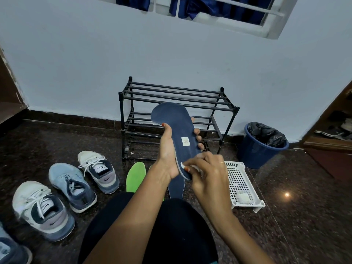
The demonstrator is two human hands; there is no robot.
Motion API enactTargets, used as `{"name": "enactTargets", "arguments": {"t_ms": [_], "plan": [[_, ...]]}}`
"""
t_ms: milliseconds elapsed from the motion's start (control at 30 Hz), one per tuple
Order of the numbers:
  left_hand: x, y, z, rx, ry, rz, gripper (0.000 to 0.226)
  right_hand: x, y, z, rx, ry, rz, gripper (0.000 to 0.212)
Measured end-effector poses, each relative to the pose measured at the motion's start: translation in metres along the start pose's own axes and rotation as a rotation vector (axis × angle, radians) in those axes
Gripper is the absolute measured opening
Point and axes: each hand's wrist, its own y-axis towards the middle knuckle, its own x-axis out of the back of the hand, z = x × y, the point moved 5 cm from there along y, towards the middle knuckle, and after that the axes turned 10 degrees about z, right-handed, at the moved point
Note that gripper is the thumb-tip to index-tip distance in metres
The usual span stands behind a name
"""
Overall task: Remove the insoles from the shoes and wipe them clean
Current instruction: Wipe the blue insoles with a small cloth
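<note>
While the left hand (167, 149) grips the blue insole (177, 126) in front of the shoe rack (171, 94), the right hand (209, 174) pinches a white wipe (196, 168) on its near end. Shoes (80, 185) sit on the floor (295, 225), left.

We wear black trousers (182, 225), orange-red polish on our nails (163, 125) and a thin ring (221, 162) on our right hand (207, 172), forearms (133, 225) bare.

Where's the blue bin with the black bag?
In the head view the round blue plastic bin stands on the floor at right, by the wall, beside the black metal shoe rack.
</note>
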Motion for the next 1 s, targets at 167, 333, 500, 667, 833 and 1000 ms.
{"name": "enactTargets", "arguments": {"t_ms": [167,333,500,667,833,1000], "plan": [[-0.001,-0.002,-0.001,-0.022,0.028,-0.003,0.071,-0.002,0.013,-0.005,-0.043,0.012,-0.016,0.018],[0.000,-0.002,-0.003,-0.015,0.011,0.004,0.070,-0.004,0.000,0.001,-0.010,0.039,0.015,0.013],[0.000,-0.002,0.000,0.000,-0.007,0.014,0.071,-0.003,-0.002,-0.003,-0.023,0.018,0.028,0.013],[0.000,-0.002,0.002,0.006,0.015,0.010,0.071,0.001,0.021,-0.015,-0.089,-0.024,-0.061,0.014],[0.002,-0.002,0.001,-0.001,0.048,-0.019,0.072,-0.005,0.020,-0.011,-0.084,-0.037,-0.068,0.014],[0.005,-0.001,-0.002,-0.053,0.075,-0.054,0.081,-0.006,0.011,-0.005,-0.039,0.021,0.023,0.014]]}}
